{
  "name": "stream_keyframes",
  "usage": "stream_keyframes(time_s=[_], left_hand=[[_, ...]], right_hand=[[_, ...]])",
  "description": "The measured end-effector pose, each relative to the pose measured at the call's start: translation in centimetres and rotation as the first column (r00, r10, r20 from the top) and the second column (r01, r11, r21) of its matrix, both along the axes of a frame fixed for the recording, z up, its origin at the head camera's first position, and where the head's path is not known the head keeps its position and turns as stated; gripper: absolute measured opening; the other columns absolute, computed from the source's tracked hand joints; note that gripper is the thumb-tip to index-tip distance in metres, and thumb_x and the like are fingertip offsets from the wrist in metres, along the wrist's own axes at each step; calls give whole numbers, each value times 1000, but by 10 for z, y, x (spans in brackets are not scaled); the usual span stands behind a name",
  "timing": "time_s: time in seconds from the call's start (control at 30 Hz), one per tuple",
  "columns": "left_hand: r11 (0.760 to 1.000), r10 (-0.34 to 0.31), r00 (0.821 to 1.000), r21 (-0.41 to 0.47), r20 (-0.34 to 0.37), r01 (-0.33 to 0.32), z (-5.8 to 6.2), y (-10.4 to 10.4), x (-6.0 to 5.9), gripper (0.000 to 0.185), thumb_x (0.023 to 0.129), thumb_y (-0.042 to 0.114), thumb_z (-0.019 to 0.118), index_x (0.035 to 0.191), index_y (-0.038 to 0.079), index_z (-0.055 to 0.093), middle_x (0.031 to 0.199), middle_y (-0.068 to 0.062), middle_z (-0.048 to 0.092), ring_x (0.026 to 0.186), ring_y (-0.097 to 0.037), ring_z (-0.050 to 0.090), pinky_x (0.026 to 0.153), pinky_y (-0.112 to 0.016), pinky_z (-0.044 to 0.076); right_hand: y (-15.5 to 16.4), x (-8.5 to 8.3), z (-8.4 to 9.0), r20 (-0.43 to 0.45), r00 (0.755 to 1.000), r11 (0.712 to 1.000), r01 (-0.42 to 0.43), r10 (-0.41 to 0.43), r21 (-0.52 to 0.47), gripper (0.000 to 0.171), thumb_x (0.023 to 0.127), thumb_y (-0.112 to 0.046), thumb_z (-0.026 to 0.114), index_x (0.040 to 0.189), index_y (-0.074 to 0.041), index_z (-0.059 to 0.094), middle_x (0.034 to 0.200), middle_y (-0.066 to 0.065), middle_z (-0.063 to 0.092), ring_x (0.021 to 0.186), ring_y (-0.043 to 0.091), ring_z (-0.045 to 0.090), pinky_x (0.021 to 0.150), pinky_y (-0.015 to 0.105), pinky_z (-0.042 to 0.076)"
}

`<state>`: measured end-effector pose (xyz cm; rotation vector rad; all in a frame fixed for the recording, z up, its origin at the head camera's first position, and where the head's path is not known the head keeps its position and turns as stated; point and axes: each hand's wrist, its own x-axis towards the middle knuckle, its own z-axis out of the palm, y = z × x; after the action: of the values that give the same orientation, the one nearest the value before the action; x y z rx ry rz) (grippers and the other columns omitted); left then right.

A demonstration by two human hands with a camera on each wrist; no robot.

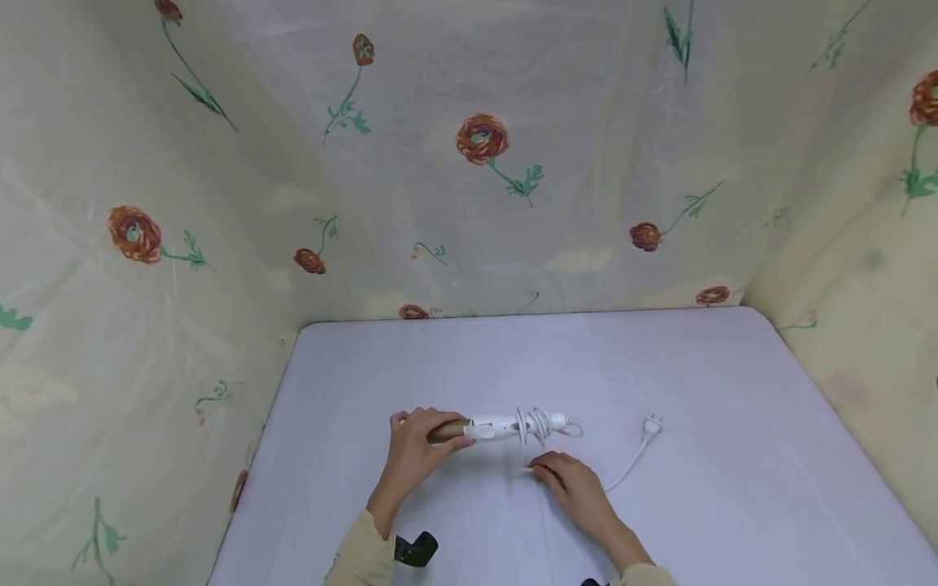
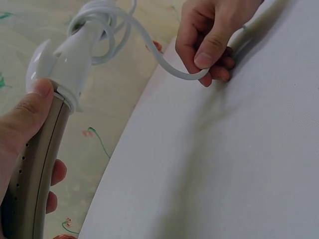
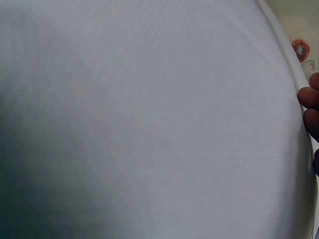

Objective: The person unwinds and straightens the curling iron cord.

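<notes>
Left hand [image 1: 414, 452]: grips the gold barrel of a curling iron [image 1: 489, 426], thumb on the white collar; in the left wrist view the fingers wrap the barrel and its lower end is cut off by the frame.
Curling iron: lies near the middle of the table [image 1: 733, 366], closer to the front edge, barrel pointing left, white handle pointing right.
Cord [image 1: 541, 423]: white, looped several times round the handle; how many turns is hard to make out.
Right hand [image 1: 572, 484]: just in front of the handle, pinches a loose stretch of cord between thumb and curled fingers; this pinch shows plainly only in the left wrist view.
Plug [image 1: 650, 425]: lies on the table to the right of the iron, its cord trailing back toward the right hand.
Right wrist view: almost all blurred table surface; only fingertips [image 3: 310, 107] show at the right edge, cord not visible.
Backdrop [image 1: 484, 146]: floral cloth behind and beside the table.
</notes>
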<state>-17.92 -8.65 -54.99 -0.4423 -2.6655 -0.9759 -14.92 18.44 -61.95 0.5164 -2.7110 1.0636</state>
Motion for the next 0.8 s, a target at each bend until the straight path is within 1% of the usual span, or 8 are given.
stream_keyframes(time_s=[0.17, 0.4, 0.5, 0.67, 0.8], left_hand=[[1000, 18, 999, -11, -26, -18, 1, 0, 0, 39, 70, 53, 74, 102, 31, 71, 88, 14, 70, 80, -6, 54, 86, -43, 25], [999, 35, 999, -17, -42, -36, 3, -1, -3, 39, 71, 52, 73, 103, 30, 72, 88, 12, 70, 79, -8, 54, 87, -45, 26], [999, 38, 999, -21, -36, -39, 3, -2, -3, 39, 72, 53, 72, 104, 30, 72, 88, 12, 70, 79, -8, 54, 88, -46, 26], [998, 48, 998, -29, -30, -48, 1, -2, -1, 39, 73, 55, 70, 104, 31, 71, 87, 13, 70, 79, -7, 53, 87, -45, 26], [998, 56, 998, -31, -26, -57, 2, -1, 0, 39, 73, 55, 70, 104, 31, 71, 88, 13, 70, 80, -8, 55, 88, -46, 27]], right_hand=[[-2, 4, -1, 15, 1000, 1000, -2, 2, -7, 10, 86, -17, 68, 94, -24, 70, 90, -15, 70, 84, 1, 63, 77, 29, 49], [-2, 10, 0, 11, 1000, 1000, -10, 10, -3, 9, 88, -20, 66, 94, -27, 69, 91, -19, 68, 85, -1, 63, 75, 28, 47], [-3, 13, 0, -33, 999, 999, -42, 41, -11, 14, 87, -17, 67, 97, -27, 69, 93, -19, 68, 87, 1, 64, 77, 28, 49], [-4, 20, 1, -129, 986, 994, -108, 105, -19, 32, 83, -5, 69, 110, -24, 69, 103, -17, 69, 95, 6, 66, 78, 28, 52], [-7, 24, 4, -173, 979, 993, -115, 112, -6, 43, 80, 0, 71, 116, -21, 67, 110, -12, 69, 101, 9, 66, 80, 33, 50]])
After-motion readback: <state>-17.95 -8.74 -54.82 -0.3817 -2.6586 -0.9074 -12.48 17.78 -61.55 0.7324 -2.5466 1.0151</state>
